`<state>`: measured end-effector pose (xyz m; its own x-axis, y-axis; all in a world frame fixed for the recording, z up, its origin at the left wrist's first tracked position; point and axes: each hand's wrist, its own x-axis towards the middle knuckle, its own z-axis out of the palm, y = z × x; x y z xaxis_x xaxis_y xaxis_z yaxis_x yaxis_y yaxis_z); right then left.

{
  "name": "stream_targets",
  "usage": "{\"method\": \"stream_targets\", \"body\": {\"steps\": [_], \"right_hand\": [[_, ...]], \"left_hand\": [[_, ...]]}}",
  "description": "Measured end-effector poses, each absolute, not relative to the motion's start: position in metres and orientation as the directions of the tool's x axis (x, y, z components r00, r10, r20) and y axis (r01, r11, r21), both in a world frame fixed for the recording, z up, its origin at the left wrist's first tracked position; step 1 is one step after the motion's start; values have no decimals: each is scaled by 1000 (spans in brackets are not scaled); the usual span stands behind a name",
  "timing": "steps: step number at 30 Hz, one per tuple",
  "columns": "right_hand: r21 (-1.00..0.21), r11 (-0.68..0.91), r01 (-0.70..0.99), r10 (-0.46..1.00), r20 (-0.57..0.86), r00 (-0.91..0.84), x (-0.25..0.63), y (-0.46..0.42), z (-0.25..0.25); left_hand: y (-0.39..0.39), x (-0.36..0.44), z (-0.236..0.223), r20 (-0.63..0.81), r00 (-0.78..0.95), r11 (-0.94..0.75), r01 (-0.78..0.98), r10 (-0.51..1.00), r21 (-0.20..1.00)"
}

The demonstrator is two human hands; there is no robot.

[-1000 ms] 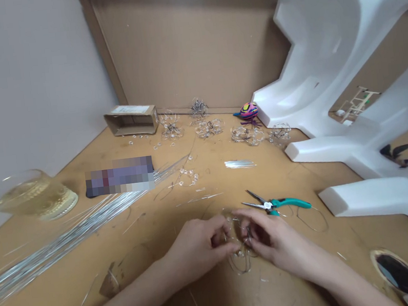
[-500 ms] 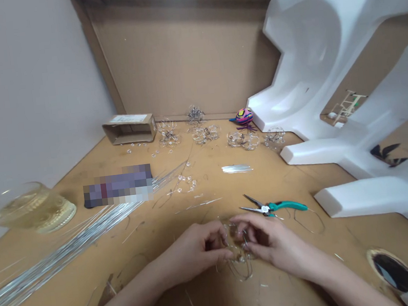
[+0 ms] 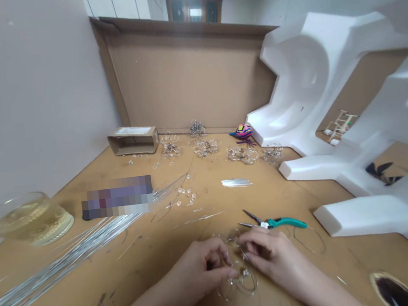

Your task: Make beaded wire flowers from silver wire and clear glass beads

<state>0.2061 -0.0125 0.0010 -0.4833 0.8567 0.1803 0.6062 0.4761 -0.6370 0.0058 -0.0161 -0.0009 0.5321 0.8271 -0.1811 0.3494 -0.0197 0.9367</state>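
Note:
Between my hands is a looped silver wire piece (image 3: 247, 285), its rounded loops hanging below my fingers. My left hand (image 3: 204, 267) pinches its left side, thumb and fingertips curled in. My right hand (image 3: 274, 253) has thumb and forefinger closed on the wire at the upper right. Just beyond my right hand lie needle-nose pliers (image 3: 287, 222) with a teal handle, jaws spread. Farther off are several clear beads (image 3: 186, 194) and a small stack of short cut wires (image 3: 236, 182).
A bundle of long wires (image 3: 72, 256) runs along the left, near a glass of yellowish liquid (image 3: 31, 224). Finished-looking wire pieces (image 3: 243, 154), a small cardboard box (image 3: 133, 131) and a colourful toy (image 3: 244, 131) stand at the back. White foam packing (image 3: 358, 214) borders the right.
The view has tilted upward, so the tabletop sits lower in the picture. Both hands still grip the wire piece, whose lower loops now show more fully below the fingers.

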Motion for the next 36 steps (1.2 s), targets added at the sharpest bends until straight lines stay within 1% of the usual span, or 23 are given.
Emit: {"method": "stream_targets", "body": {"steps": [4,9,12,16,19,23,27,31,36], "right_hand": [[-638,503,582,840,204,-502,203,-15,-4],[-691,459,558,852,166,-496,201,-17,6],[-701,454,550,846,145,-513,198,-23,16],[-625,486,612,852,182,-491,193,-30,21],[-562,483,672,869,213,-446,190,-32,19],[-556,447,701,890,193,-414,186,-34,17],[-550,442,709,896,222,-386,185,-36,19],[-527,411,743,911,214,-352,186,-36,18],[-480,433,763,900,183,-395,187,-36,15]], "left_hand": [[-17,6,-5,-171,546,-26,335,820,942],[-16,6,-10,-166,538,-10,309,826,951],[-17,9,-11,-158,496,-16,328,854,944],[-19,16,-13,-140,396,-19,372,908,928],[-21,17,-15,-90,354,-86,452,931,888],[-24,14,-12,-38,342,-157,525,939,836],[-26,9,-3,8,362,-202,503,932,841],[-21,3,1,43,298,-195,505,954,841],[-11,-2,-4,57,242,-169,472,969,865]]}}
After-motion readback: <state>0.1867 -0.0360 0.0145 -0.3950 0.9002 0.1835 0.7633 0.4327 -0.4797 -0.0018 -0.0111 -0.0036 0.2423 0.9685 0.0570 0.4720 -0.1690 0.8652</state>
